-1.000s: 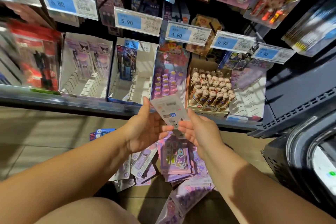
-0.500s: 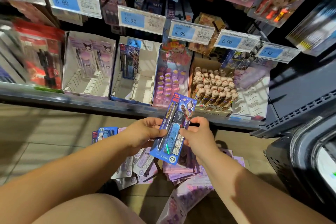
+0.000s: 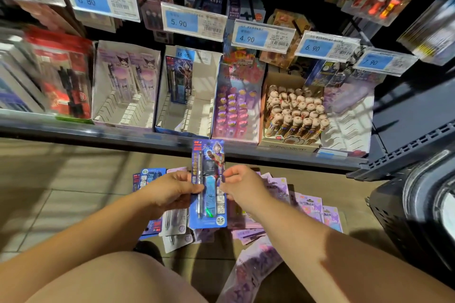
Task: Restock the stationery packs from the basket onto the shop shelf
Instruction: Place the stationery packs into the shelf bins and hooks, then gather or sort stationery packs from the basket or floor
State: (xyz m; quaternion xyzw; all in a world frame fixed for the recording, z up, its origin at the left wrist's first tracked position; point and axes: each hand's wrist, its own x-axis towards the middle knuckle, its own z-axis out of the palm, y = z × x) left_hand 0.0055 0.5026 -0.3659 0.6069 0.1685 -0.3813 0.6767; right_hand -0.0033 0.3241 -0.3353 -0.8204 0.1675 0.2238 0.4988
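Fingers (image 3: pixel 195 188) of the left hand (image 3: pixel 170 192) pinch the left edge of a blue pack (image 3: pixel 211 206), with the thumb on its front. The right hand (image 3: pixel 242 184) pinches the right edge with curled fingers. The pack stands upright between the two hands, face to the camera. It is in the air above the floor (image 3: pixel 61 192) and just below the front rim of the shelf (image 3: pixel 73 128). Both forearms reach forward from the lower corners, wrists almost level, and only the pack is between the hands.

On the shelf, slightly left of and above the pack, is a white box (image 3: pixel 197 110) with a blue base. It contains one pack of the same kind (image 3: pixel 178 81) at the back, and most of its slots are free. I judge that this box is the destination. The neighbour box (image 3: pixel 118 106) on its left has only a few purple packs at the back.

The task seems to be in an early or middle part. Many packs lie in a loose pile on the floor under the hands, blue ones (image 3: pixel 147 177) at the left and purple ones (image 3: pixel 309 204) at the right. A dark basket (image 3: pixel 394 216) stands at the right edge, and I cannot tell what is inside. One pack is in hand but not yet placed, and the pile on the floor is left to do.
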